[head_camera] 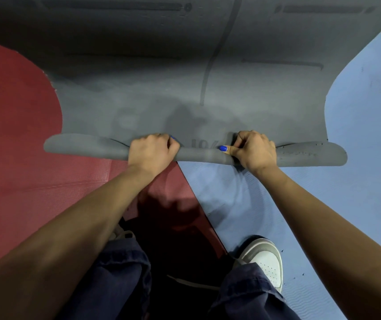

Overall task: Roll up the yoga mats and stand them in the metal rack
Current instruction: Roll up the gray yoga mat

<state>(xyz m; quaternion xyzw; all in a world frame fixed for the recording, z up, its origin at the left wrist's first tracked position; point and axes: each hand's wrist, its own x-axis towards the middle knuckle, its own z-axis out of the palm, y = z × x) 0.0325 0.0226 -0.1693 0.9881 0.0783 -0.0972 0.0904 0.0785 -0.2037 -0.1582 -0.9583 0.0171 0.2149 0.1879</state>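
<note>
Floor is covered in mats: a red mat [23, 158] on the person's left, a blue mat [358, 158] on the right, their seam running out from between the feet toward the hands. No bench here, and no metal rack in view.

Grey yoga mat [185, 77] lies flat on top of both, stretching away from the person. Its near end is curled over into a first small roll [201, 155] with the long axis running left-right, square to the mat's length. The roll is tight in the middle, looser and flatter at both outer ends.

Left hand [152, 152] and right hand [253, 151] both sit on the roll, either side of its centre with a short gap between them. Fingers are curled over the far side of the roll, thumbs tucked on the near side, so both hands are gripping it. Neither is nearer; the reach looks symmetric.

Key relation: the unrolled length lies straight ahead of the fingers, away from the body. My read is that the next move is a push-and-roll forward, keeping the axis square to the mat's long edges so the roll doesn't cone.

Stage: barely started, first turn only. Risk is the slack outer ends lagging the centre.

Person is standing bent over, white shoe [265, 259] on the blue mat.
</note>
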